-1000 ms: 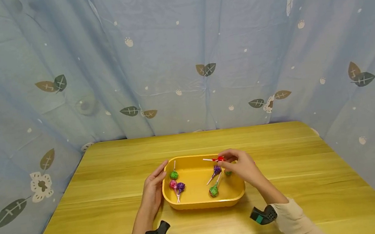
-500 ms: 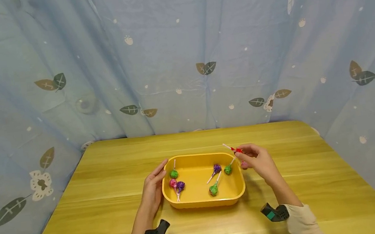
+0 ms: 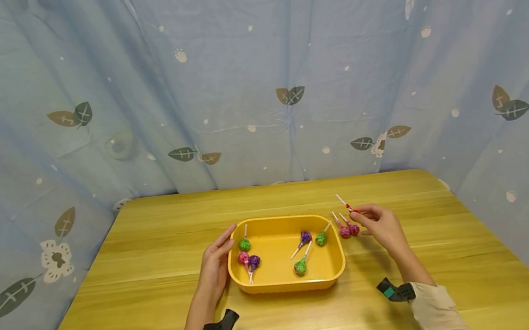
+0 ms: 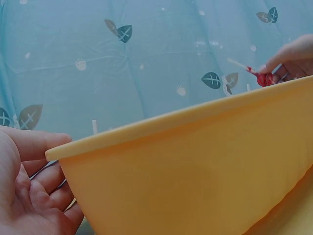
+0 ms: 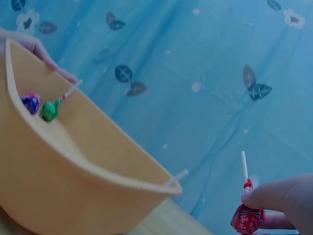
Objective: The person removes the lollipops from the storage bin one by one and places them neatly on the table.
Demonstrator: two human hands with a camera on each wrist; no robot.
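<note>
My right hand (image 3: 380, 228) pinches a red lollipop (image 5: 248, 220) by its wrapped candy, stick pointing up, to the right of the yellow tray (image 3: 289, 287). Just beside that hand, two pink lollipops (image 3: 345, 231) lie on the table against the tray's right end. At the tray's left end, my left hand (image 3: 215, 264) rests against the outer wall, fingertips at the rim. Inside, on the left, are a green lollipop (image 3: 244, 245), a pink one (image 3: 243, 258) and a purple one (image 3: 254, 261). Over on the right lie another purple lollipop (image 3: 305, 237) and two green lollipops (image 3: 300, 267).
The tray stands on a wood-grain table (image 3: 155, 244). Behind the table hangs a blue curtain (image 3: 234, 80) with leaf and flower prints. Black wrist devices (image 3: 220, 328) sit on both forearms.
My right hand has carried the red lollipop from over the tray to the right, past its rim, uncovering the two pink lollipops. The left hand has stayed at the tray's end.
</note>
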